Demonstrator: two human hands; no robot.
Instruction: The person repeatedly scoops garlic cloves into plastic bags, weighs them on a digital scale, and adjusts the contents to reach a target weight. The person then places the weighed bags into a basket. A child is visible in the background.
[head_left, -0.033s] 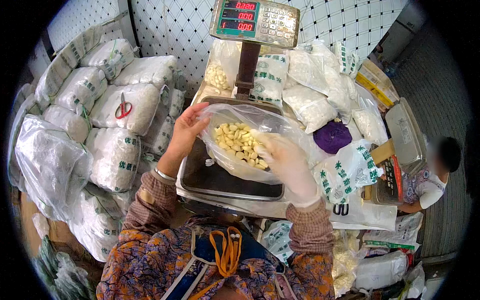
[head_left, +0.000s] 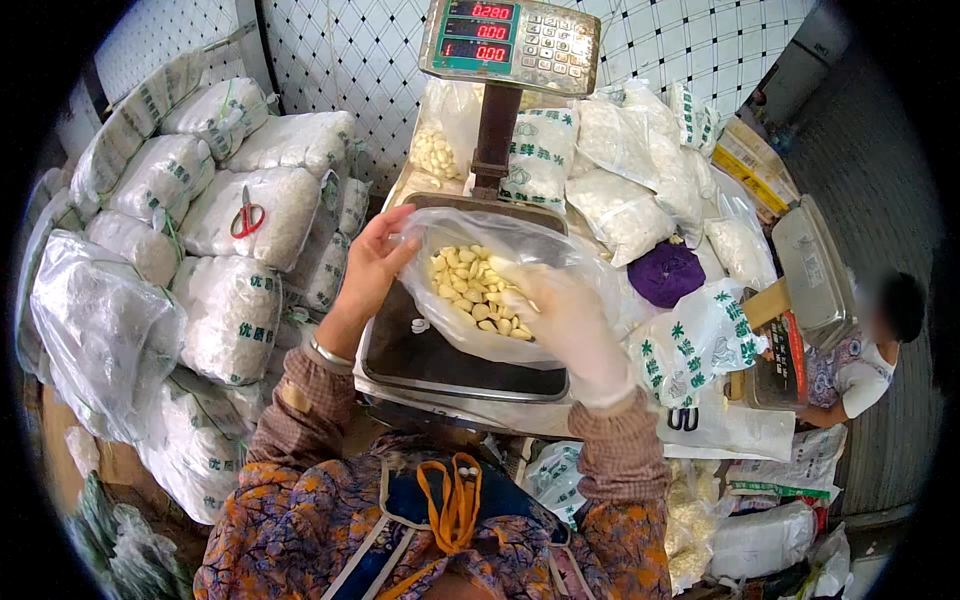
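A clear plastic bag (head_left: 455, 330) stands wide-mouthed on the dark pan of a weighing scale (head_left: 385, 350). Peeled garlic cloves (head_left: 470, 280) lie inside it. My bare left hand (head_left: 375, 265) pinches the bag's left rim between thumb and fingers. From the right, my right hand (head_left: 565, 315), in a whitish glove, reaches into the bag's mouth. Its fingers curl in at the right side of the cloves, and their tips are partly hidden among them. Behind the bag rises the scale's post with a lit red display (head_left: 482, 32) and a keypad.
Stacked white packed bags (head_left: 235, 310) fill the left, with red-handled scissors (head_left: 246, 213) on top. More packed bags (head_left: 615, 205) and a purple bundle (head_left: 666, 273) lie right of the scale. A bag of cloves (head_left: 435, 150) sits behind. Another person (head_left: 860, 370) is at far right.
My gloved right hand has shifted slightly at the cloves, and some cloves under its fingers lie differently. My left hand keeps its place on the rim.
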